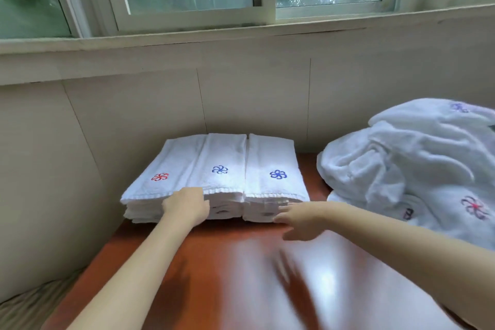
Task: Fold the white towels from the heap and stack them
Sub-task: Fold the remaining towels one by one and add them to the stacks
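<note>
Against the cream tiled wall [254,99], at the far end of the glossy red-brown wooden worktop [241,262], folded white terry towels stand in two low piles pushed close together. The wider left stack [187,158] has two towels showing on top, one with a red embroidered flower [160,176] and one overlapping it with a blue embroidered flower [220,169]. The narrower right stack [270,153] has its own blue flower on top. The person's left hand [186,205] is laid against the near face of the wider left stack, knuckles level with its top edge and the back of the hand turned up. Its fingers are hidden beyond the knuckles, so I cannot tell whether they grip the towels or only press on them. The right hand [298,218] reaches in low over the worktop to the near face of the narrower right stack. Its fingers [285,215] are straight and loosely spread, their tips at or just touching the layered towel edges and the thumb hanging below. That hand is blurred and holds nothing. To the right, well apart from both hands, a rumpled heap of unfolded white towels [417,163] lies on the worktop, with dark and red flower marks showing in its folds. Above the wall runs a white-framed sliding window [187,13] with green leaves behind the glass.
</note>
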`<act>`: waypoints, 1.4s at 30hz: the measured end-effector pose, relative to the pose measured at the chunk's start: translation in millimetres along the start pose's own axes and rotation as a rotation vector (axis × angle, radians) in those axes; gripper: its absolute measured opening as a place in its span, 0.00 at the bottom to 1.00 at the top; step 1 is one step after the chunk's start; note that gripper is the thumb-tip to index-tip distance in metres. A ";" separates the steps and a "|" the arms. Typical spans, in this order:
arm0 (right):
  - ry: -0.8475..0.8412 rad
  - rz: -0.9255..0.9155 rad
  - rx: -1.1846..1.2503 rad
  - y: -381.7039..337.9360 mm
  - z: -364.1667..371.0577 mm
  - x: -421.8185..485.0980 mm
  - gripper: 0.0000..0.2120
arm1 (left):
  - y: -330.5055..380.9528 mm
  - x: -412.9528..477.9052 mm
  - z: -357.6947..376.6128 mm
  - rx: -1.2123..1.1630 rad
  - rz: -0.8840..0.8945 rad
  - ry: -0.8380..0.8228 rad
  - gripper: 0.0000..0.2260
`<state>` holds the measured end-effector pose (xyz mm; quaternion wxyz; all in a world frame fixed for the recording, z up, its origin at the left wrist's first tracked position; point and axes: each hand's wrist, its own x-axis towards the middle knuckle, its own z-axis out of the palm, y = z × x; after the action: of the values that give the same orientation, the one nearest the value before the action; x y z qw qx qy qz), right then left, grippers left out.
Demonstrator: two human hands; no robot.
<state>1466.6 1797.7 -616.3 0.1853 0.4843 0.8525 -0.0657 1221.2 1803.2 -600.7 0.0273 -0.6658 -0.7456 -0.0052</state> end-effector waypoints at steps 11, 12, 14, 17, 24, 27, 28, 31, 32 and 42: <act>0.147 0.421 0.187 119.1 26.5 -153.7 0.21 | 131.8 -43.2 -25.0 -0.222 0.270 0.030 0.10; 0.176 0.458 0.201 131.1 29.1 -166.2 0.20 | 146.0 -43.7 -28.0 -0.233 0.297 0.032 0.10; 0.232 0.528 0.241 153.3 32.4 -188.1 0.20 | 171.7 -45.5 -32.8 -0.249 0.344 0.039 0.10; 0.314 0.617 0.320 190.4 38.7 -214.6 0.19 | 216.6 -44.9 -36.8 -0.261 0.396 0.065 0.10; 0.581 0.705 0.416 244.1 57.5 -205.0 0.29 | 319.2 -27.6 -34.1 -0.527 0.448 -0.131 0.06; 0.658 0.776 0.366 259.4 57.0 -181.2 0.29 | 365.8 -20.2 -38.6 -0.854 0.399 -0.343 0.07; 0.668 0.811 0.341 264.1 56.9 -172.3 0.26 | 380.9 -17.8 -40.3 -0.909 0.390 -0.386 0.10; 0.707 0.852 0.321 278.8 58.1 -149.5 0.15 | 422.5 -8.6 -43.2 -1.032 0.359 -0.483 0.17; 0.710 0.841 0.324 280.5 58.5 -145.5 0.13 | 431.6 -6.7 -43.6 -1.069 0.344 -0.523 0.19; 0.713 0.162 0.807 231.9 64.5 -151.8 0.13 | 412.1 13.5 -29.2 -1.424 0.017 -0.330 0.17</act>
<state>1750.1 1778.4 -602.6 -0.3114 0.5733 0.7296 -0.2052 1629.9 1862.0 -582.7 -0.5248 -0.5200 -0.5510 -0.3881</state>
